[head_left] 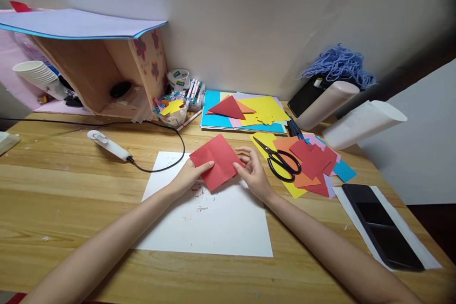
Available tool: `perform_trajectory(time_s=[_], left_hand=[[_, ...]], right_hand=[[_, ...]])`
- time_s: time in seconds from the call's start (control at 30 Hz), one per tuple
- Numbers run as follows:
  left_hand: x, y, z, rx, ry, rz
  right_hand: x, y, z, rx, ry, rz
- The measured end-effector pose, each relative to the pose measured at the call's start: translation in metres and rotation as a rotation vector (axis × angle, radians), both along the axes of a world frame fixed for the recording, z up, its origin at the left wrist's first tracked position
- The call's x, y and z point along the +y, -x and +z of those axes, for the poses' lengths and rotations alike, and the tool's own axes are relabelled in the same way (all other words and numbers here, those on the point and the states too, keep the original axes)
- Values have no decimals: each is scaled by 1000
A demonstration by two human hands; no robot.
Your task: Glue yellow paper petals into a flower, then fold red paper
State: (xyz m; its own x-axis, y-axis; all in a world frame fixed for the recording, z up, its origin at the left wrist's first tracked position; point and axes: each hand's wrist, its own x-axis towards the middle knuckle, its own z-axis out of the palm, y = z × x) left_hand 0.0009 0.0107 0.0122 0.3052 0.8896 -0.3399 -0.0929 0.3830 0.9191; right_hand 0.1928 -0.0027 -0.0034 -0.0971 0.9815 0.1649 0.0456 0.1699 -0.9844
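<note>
A creased red paper square [218,160] is held just above a white sheet [213,218] on the wooden desk. My left hand [188,176] pinches its lower left edge, thumb on top. My right hand [251,171] grips its right corner with curled fingers. Black scissors [280,161] lie just right of my right hand on loose coloured papers [313,166].
A stack of coloured sheets [245,110] lies at the back, beside a glass bowl of scraps [173,108] and markers [194,89]. A white corded tool [109,145] lies at left, with its cable curving by the sheet. A dark phone [381,225] rests at right. A wooden box [96,76] stands at back left.
</note>
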Motion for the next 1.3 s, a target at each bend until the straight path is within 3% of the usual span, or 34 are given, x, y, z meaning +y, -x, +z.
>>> perform_trajectory(time_s=[0.13, 0.23, 0.33, 0.57, 0.8, 0.97, 1.13, 1.3], left_hand=[[2, 2, 3, 39, -18, -70], [1, 2, 3, 40, -24, -103], [1, 2, 2, 23, 9, -120], [2, 6, 2, 153, -65, -282], [0, 1, 11, 13, -82, -357], [1, 1, 0, -94, -57, -205], [-2, -5, -7, 172, -264, -83], [-4, -9, -9, 289, -331, -28]], right_hand=[[8, -12, 2, -153, -145, 117], [10, -17, 3, -217, -161, 246], [9, -15, 4, -226, -148, 289], [6, -5, 4, -151, -58, 237], [4, 0, -3, -2, 93, 93], [5, -1, -7, 4, 129, 20], [5, 1, -7, -30, 119, 31], [5, 3, -6, 13, 127, -50]])
